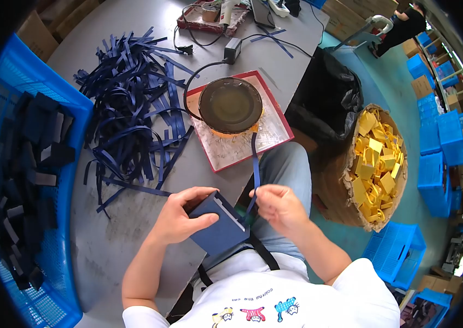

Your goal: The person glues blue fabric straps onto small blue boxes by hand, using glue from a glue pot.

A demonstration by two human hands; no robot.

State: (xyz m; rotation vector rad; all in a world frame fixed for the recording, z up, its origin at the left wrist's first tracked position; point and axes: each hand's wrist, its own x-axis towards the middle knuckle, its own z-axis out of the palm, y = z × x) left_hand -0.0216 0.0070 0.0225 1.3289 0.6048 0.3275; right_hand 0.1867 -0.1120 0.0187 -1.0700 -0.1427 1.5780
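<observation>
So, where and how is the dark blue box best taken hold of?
I'd likely grip the dark blue box by the left edge of its broad flat face, coming from the person's left, where the left hand holds it. That face is wide and faces the camera, while the ribbon in the right hand takes up the opposite side.

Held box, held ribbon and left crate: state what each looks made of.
Box: probably cardboard, matte blue; flat panels, crisp edges.
Ribbon: likely satin-like fabric, soft sheen; thin, narrow strip, though the weave is too small to see.
Crate: apparently moulded plastic, slightly glossy; perforated walls.
</observation>
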